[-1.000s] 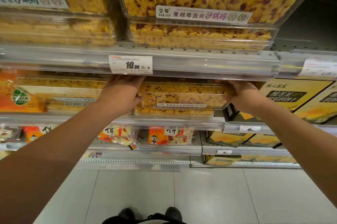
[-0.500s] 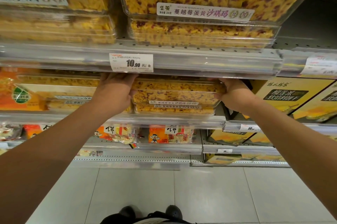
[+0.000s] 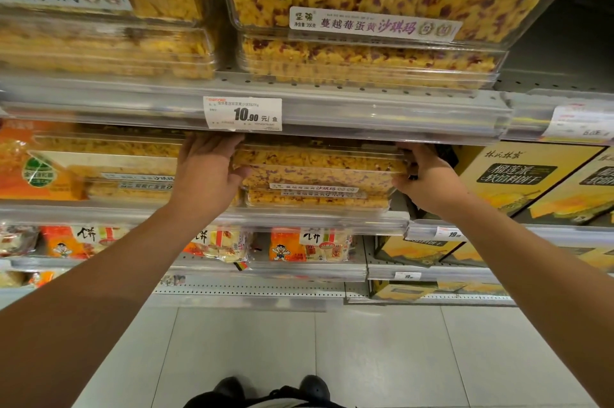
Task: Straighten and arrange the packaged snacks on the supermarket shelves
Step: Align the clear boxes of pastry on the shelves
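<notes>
Hands — our left hand [image 3: 206, 175] and right hand [image 3: 428, 180] — clamp the top box [image 3: 319, 168] by its ends; squaring this stack remains, we judge.

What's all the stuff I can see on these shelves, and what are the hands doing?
Clear snack box: one, yellow with red flecks, middle shelf, held at both ends, on top of a similar box.
Clear snack boxes: several, yellow, top shelf.
Price tag: one, white, top shelf edge.
Yellow cartons: several, yellow and black, right side.
Orange snack bags: several, lower shelf.
Floor: pale tiles.
Shoes: two, black, bottom edge.
Left hand: holds the box's left end.
Right hand: holds the box's right end.
</notes>
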The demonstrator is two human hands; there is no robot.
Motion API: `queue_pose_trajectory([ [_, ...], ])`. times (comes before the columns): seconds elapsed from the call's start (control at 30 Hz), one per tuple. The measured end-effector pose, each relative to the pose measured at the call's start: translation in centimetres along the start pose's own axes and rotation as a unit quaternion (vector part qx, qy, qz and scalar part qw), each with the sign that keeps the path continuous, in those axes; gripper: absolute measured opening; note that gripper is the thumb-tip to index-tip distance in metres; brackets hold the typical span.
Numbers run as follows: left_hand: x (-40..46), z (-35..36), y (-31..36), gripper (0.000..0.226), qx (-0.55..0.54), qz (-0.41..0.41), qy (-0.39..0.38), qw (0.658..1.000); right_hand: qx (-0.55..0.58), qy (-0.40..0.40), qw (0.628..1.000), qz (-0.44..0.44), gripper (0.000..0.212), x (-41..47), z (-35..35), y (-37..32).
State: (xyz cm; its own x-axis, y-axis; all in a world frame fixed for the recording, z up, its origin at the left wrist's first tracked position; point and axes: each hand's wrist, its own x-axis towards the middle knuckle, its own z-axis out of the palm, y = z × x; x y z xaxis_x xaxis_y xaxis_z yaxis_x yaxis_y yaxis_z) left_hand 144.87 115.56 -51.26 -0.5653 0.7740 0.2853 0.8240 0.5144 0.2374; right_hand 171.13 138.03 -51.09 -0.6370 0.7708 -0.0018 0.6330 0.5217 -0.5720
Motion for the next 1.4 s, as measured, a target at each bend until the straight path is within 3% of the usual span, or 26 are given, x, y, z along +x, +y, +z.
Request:
queue_pose_trajectory([
  [0.33,0.4,0.2,-0.5,0.056,-0.017,0.004,-0.002,1.000,-0.013,0.007,1.000,0.016,0.062,0.1,0.9,0.5],
  [0.6,-0.3,-0.5,0.1,0.070,0.065,0.041,-0.013,0.997,-0.031,-0.002,0.999,0.014,0.067,-0.5,0.6,-0.1],
  [0.7,-2.9,-1.2,2.6,0.063,0.060,0.173,0.005,0.983,-0.021,-0.012,0.999,0.024,0.075,-1.7,-0.3,-0.6],
  [0.8,-4.3,-1.7,5.6,0.051,0.024,0.431,0.032,0.901,0.009,-0.008,0.999,0.053,0.066,-3.8,-2.1,-0.7],
  [0.9,-2.8,-3.3,10.1,0.052,-0.049,0.522,0.084,0.848,0.035,0.025,0.995,0.085,0.064,-6.6,-4.6,-0.7],
  [1.0,-0.4,-5.3,14.7,0.058,-0.061,0.508,0.123,0.850,0.030,0.074,0.990,0.120,0.066,-9.4,-7.4,-0.4],
  [1.13,1.8,-6.2,18.5,0.071,0.047,0.457,0.087,0.884,0.015,0.160,0.978,0.131,0.058,-12.0,-11.9,0.0],
  [1.27,2.1,-4.5,21.1,0.077,0.092,0.430,0.082,0.894,-0.049,0.251,0.963,0.091,0.049,-11.2,-15.9,0.9],
  [1.4,1.6,-3.3,23.2,0.078,0.111,0.382,0.091,0.913,-0.152,0.267,0.952,0.012,0.046,-7.9,-18.4,3.5],
])
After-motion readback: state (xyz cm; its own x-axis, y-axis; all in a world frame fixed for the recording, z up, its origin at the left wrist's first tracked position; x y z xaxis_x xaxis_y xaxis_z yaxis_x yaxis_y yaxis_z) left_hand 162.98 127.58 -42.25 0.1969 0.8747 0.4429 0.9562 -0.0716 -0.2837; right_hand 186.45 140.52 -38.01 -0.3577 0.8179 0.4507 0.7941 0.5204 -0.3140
